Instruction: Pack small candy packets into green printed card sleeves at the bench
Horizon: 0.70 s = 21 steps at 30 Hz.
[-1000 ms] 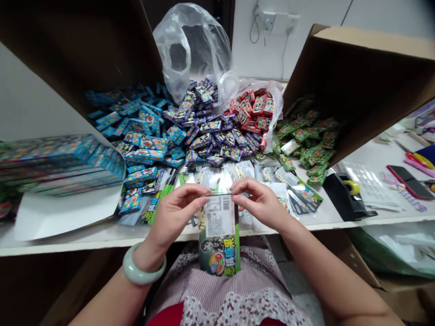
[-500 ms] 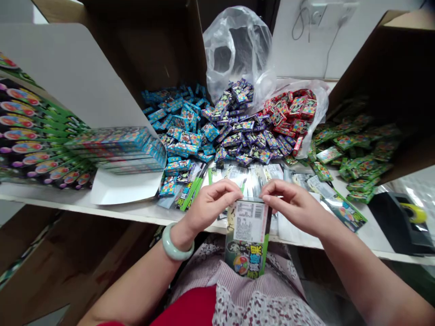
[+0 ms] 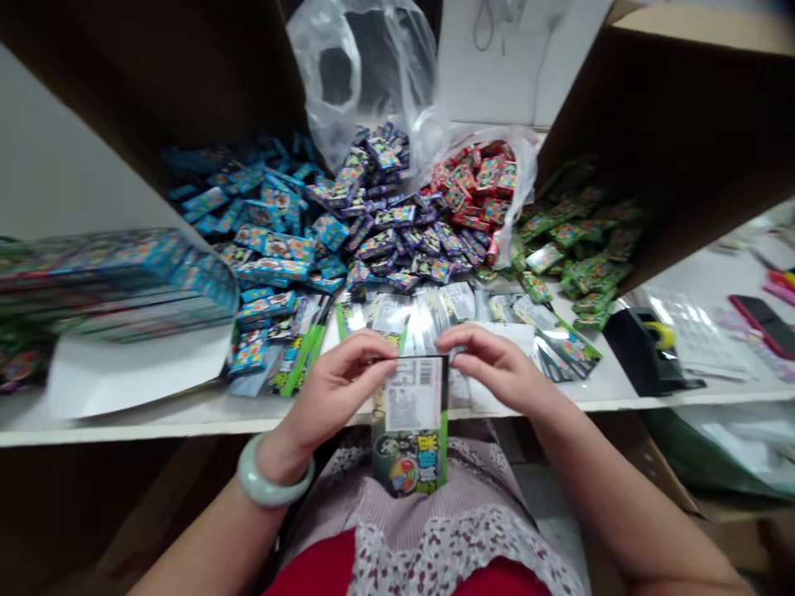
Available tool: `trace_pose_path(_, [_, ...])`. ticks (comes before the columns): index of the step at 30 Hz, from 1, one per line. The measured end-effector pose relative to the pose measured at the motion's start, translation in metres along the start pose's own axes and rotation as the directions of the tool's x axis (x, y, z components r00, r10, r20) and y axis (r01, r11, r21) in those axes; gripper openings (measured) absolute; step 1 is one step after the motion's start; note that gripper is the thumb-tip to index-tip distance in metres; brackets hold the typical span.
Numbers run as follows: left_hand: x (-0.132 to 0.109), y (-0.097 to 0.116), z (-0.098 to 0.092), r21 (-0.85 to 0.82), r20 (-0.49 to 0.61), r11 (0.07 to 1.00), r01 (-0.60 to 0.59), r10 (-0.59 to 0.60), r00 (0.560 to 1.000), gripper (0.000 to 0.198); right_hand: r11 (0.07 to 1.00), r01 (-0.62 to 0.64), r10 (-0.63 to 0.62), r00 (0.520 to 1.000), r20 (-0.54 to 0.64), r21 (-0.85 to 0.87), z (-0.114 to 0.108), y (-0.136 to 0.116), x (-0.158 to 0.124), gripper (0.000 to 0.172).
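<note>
A flat black-and-green candy bag [image 3: 410, 430] with a white barcode label hangs upright before my lap, its top edge level with the table edge. My left hand [image 3: 341, 377], a pale green bangle at its wrist, is closed on the top left corner, thumb in front. My right hand [image 3: 497, 364] has its thumb and fingers curled together at the top right corner; their exact contact is blurred. Behind the hands lie more flat printed bags [image 3: 550, 335] and clear sleeves. Beyond them are heaped small blue candy packs [image 3: 273, 207], purple packs [image 3: 394, 240], red packs [image 3: 484, 190] and green packs [image 3: 577, 248].
Open cardboard boxes [image 3: 676, 141] stand at both sides. A clear plastic bag [image 3: 373, 74] rises at the back. Stacked display cartons [image 3: 142, 273] sit at left on a white tray [image 3: 142, 368]. At right are a black tape dispenser [image 3: 639, 352] and a phone [image 3: 767, 323].
The camera view has swung right, so the table contents appear farther left and the phone shows. My left thumb lies further over the bag's front; the right hand stays near its top corner.
</note>
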<state>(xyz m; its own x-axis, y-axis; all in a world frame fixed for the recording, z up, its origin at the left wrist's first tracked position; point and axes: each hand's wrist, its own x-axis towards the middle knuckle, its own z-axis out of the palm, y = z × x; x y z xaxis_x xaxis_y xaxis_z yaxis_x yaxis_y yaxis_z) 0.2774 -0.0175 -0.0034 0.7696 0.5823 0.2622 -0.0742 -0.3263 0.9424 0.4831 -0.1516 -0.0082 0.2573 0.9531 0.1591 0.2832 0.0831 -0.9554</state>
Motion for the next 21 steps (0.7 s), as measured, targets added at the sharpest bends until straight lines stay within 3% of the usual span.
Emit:
trace_pose_path(2, [0.001, -0.003, -0.003, 0.028, -0.032, 1.000, 0.010, -0.009, 0.999, 0.004, 0.994, -0.103, 0.097, 0.984, -0.151, -0.030, -0.035, 0.023, 0.003, 0.026])
trace_pose_path(4, [0.003, -0.007, -0.005, 0.049, -0.058, 0.999, 0.018, -0.015, 0.998, 0.004, 0.929, -0.274, 0.169, 0.911, -0.375, -0.248, -0.073, 0.049, 0.004, 0.028])
trace_pose_path(7, [0.006, -0.011, -0.004, 0.075, -0.058, 0.997, 0.032, -0.027, 0.998, 0.004, 0.772, -0.424, 0.216, 0.876, -0.432, -0.474, -0.107, 0.080, 0.003, 0.019])
trace_pose_path(15, [0.013, -0.009, 0.004, 0.128, -0.045, 0.990, 0.062, -0.056, 0.997, 0.003, 0.746, -0.440, 0.299, 0.892, -0.339, -0.499, -0.095, 0.099, 0.009, 0.004])
trace_pose_path(21, [0.013, -0.010, 0.006, 0.112, -0.036, 0.993, 0.039, -0.035, 0.999, 0.004, 0.810, -0.490, 0.407, 0.865, -0.293, -0.321, -0.113, 0.091, -0.006, 0.011])
